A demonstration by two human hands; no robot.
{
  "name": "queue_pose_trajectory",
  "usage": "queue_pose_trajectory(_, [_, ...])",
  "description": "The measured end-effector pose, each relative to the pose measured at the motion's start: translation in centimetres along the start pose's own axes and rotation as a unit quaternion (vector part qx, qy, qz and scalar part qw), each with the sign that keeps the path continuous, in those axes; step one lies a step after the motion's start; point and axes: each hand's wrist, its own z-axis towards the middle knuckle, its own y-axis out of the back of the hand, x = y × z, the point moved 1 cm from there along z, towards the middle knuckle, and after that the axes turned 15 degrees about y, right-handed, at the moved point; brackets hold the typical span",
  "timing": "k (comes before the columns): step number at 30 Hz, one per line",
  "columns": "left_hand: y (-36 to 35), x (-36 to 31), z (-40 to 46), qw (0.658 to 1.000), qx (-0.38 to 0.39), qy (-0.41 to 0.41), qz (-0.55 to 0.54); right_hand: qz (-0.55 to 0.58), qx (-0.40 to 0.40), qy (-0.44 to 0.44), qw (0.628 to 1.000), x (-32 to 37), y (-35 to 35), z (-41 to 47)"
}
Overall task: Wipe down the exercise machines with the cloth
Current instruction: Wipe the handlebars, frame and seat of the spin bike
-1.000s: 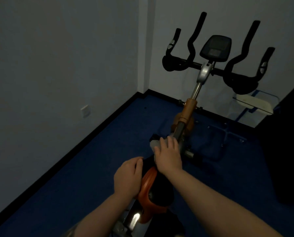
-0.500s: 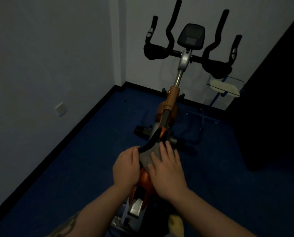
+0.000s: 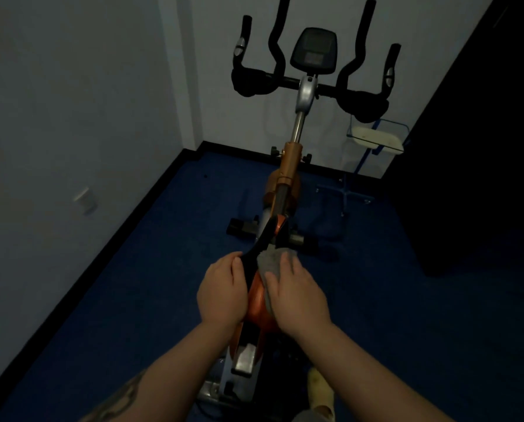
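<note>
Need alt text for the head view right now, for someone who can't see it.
A right hand presses a grey cloth on an orange-and-black exercise bike frame; the left hand grips its other side.

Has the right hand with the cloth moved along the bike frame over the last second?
Yes. The right hand pressing the grey cloth has slid back toward the person, from beside the seat post to the orange frame cover.

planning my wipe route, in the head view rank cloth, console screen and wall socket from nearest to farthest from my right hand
1. cloth, under the right hand, on the bike frame
2. wall socket, on the left wall
3. console screen, up between the handlebars
</note>
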Motion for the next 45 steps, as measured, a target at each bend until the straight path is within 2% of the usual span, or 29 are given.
queue_pose_trajectory(5, [-0.1,0.1,0.0,1.0,-0.01,0.002,0.012,-0.064,-0.013,0.038,0.997,0.0,-1.8,-4.5])
queue_pose_trajectory(7, [-0.1,-0.1,0.0,1.0,-0.012,0.0,0.023,-0.011,-0.045,0.036,0.998,-0.8,-2.1,-3.4])
queue_pose_trajectory(9, [0.0,-0.3,-0.1,0.999,-0.011,-0.002,0.031,0.087,-0.084,-0.006,0.993,-1.4,-2.1,-1.0])
queue_pose_trajectory(12, [0.1,-0.2,-0.3,0.999,-0.01,-0.006,0.033,0.208,-0.18,-0.053,0.96,-1.7,-2.7,-0.2])
queue_pose_trajectory(16, [0.2,-0.1,-0.3,0.999,-0.014,-0.011,0.031,0.224,-0.26,-0.04,0.938,0.0,-4.5,-4.6])
queue_pose_trajectory(18, [0.2,-0.3,-0.3,0.999,-0.015,-0.012,0.038,0.258,-0.251,-0.047,0.932,-1.2,-4.3,-3.1])
queue_pose_trajectory(21, [0.2,-0.3,-0.2,0.999,-0.011,-0.01,0.041,0.368,-0.176,-0.147,0.901,-3.7,-2.7,1.4])
queue_pose_trajectory(22, [0.2,-0.2,-0.2,0.999,-0.009,-0.011,0.041,0.369,-0.163,-0.17,0.899,-3.7,-2.7,1.7])
queue_pose_trajectory(24, [0.2,-0.1,-0.2,0.999,-0.009,-0.012,0.04,0.338,-0.185,-0.16,0.909,-2.7,-3.5,0.0])
queue_pose_trajectory(27, [0.2,-0.2,-0.1,0.999,-0.014,-0.016,0.04,0.237,-0.213,-0.074,0.945,-0.7,-3.3,-3.1])
queue_pose_trajectory(29, [0.2,-0.4,0.0,0.998,-0.01,-0.018,0.056,0.215,-0.165,-0.046,0.961,-1.8,-2.8,-0.8])
queue_pose_trajectory(32, [0.4,-0.6,0.2,0.995,0.012,-0.022,0.097,0.213,-0.099,-0.094,0.967,-2.5,-1.6,2.3])
queue_pose_trajectory(34, [0.4,-0.8,0.3,0.991,0.029,-0.02,0.128,0.167,-0.087,-0.091,0.978,-1.5,-1.6,1.4])
queue_pose_trajectory(37, [0.4,-1.0,0.7,0.985,0.048,-0.022,0.162,0.058,-0.068,-0.011,0.996,-0.3,-1.6,-0.7])
queue_pose_trajectory(39, [0.4,-1.1,0.9,0.983,0.055,-0.02,0.176,0.048,-0.054,-0.014,0.997,-0.9,-1.4,1.0])
queue_pose_trajectory(42, [0.4,-1.0,0.9,0.983,0.052,-0.017,0.173,0.071,-0.05,-0.074,0.993,-0.9,-1.3,4.1])
queue_pose_trajectory(43, [0.3,-0.9,0.9,0.985,0.05,-0.016,0.164,0.052,-0.042,-0.074,0.995,-0.5,-1.3,4.0])
queue_pose_trajectory(45, [0.2,-0.6,1.0,0.988,0.048,-0.015,0.144,-0.025,-0.016,-0.01,1.0,0.7,-1.6,2.0])
